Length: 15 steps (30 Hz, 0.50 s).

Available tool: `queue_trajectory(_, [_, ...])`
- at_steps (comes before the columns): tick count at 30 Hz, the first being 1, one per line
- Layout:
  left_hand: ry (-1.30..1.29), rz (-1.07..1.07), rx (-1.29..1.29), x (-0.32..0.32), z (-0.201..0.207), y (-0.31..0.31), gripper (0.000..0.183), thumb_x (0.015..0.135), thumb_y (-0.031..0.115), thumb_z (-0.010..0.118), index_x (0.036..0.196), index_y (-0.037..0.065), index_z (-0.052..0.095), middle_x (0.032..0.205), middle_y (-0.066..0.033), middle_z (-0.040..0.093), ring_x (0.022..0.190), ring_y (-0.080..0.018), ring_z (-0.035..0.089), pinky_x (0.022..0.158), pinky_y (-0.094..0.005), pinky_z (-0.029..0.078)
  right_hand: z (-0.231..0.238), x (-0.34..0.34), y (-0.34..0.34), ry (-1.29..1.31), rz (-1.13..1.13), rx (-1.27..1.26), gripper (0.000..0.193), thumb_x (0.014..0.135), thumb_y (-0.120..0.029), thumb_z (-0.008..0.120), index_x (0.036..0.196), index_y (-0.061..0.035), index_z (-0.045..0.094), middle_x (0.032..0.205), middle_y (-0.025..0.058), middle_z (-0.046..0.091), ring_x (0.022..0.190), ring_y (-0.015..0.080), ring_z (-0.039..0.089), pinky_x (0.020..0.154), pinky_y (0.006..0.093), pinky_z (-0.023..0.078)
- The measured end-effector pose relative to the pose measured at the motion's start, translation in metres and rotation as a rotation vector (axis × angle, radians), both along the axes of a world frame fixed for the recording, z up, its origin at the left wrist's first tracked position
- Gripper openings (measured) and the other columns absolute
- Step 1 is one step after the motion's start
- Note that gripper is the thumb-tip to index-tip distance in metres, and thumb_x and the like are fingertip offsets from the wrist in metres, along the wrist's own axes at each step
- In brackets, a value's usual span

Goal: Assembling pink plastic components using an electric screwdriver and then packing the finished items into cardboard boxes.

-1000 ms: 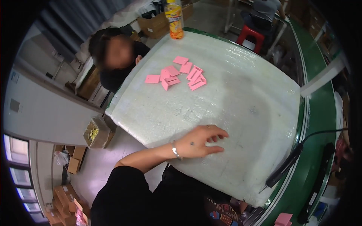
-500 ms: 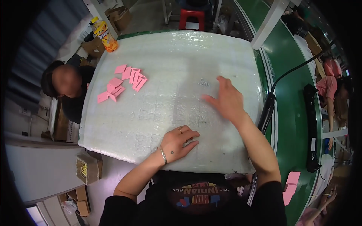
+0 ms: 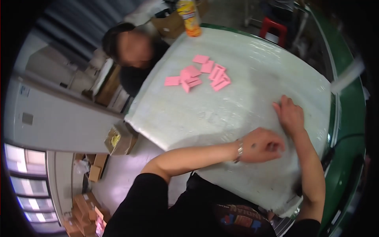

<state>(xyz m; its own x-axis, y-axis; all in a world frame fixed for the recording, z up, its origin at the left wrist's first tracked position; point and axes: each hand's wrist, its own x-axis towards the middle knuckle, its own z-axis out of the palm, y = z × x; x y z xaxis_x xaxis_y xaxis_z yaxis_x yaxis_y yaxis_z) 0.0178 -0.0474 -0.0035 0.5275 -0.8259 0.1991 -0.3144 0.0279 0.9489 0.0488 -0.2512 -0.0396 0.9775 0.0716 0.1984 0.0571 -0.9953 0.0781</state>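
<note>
Moved since half a second ago, head view: left hand point(image 3: 258, 145), brought across the desk point(image 3: 221, 106) to just beside the right forearm point(image 3: 310, 170); the view itself has also turned. Pink plates keep their arrangement.

Hands, two. Left: forearm laid crosswise, back of the hand uppermost, fingers curled inward and blurred; whether they are closed on anything cannot be told. One silver bracelet point(image 3: 240, 150) at its wrist. Right hand point(image 3: 291, 114): forearm rising from the lower edge, hand low at the right part of the desk, fingers bent toward the surface, thumb tip apart from the index; what lies beneath is hidden.

Pink plates point(image 3: 193, 72), about nine, overlapping, so the exact count is uncertain: one loose cluster on the far left part of the desk, well apart from both hands.

Bottle with orange contents point(image 3: 189, 19), one, upright at the far left corner. Red stool point(image 3: 272, 31), one, beyond the far edge. Person in black point(image 3: 132, 77), one, beside the left edge. Carton with yellow contents point(image 3: 128, 143), one, on the floor at left.
</note>
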Motion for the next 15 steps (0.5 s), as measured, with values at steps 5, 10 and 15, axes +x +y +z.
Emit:
queue_trajectory(5, [0.993, 0.205, -0.378, 0.05, -0.011, -0.018, 0.008, 0.087, 0.017, 0.063, 0.093, 0.011, 0.065, 0.075, 0.0032, 0.06, 0.065, -0.0072, 0.055, 0.059, -0.0232, 0.047, 0.0, 0.004, 0.014, -0.1, 0.072, 0.02, 0.022, 0.093, -0.027, 0.052, 0.086, -0.0064, 0.048, 0.075, 0.0147, 0.06, 0.056, 0.0341, 0.061, 0.053, 0.0431, 0.05])
queue_trajectory(10, [1.38, 0.285, -0.499, 0.048, -0.028, -0.017, 0.008, 0.09, 0.02, 0.06, 0.094, 0.012, 0.062, 0.077, 0.0034, 0.06, 0.065, -0.0062, 0.055, 0.061, -0.0216, 0.048, 0.0, 0.006, 0.01, -0.142, 0.088, -0.004, 0.018, 0.092, -0.02, 0.052, 0.083, -0.0061, 0.048, 0.071, 0.0152, 0.06, 0.056, 0.0355, 0.061, 0.053, 0.0439, 0.049])
queue_trajectory(15, [1.292, 0.242, -0.499, 0.047, -0.033, -0.019, 0.013, 0.092, 0.023, 0.057, 0.097, 0.011, 0.061, 0.08, 0.0028, 0.061, 0.069, -0.0067, 0.056, 0.063, -0.0218, 0.049, -0.005, 0.002, 0.008, -0.155, 0.175, 0.098, 0.02, 0.092, -0.02, 0.054, 0.079, -0.005, 0.049, 0.07, 0.0151, 0.061, 0.057, 0.0361, 0.06, 0.053, 0.0449, 0.048])
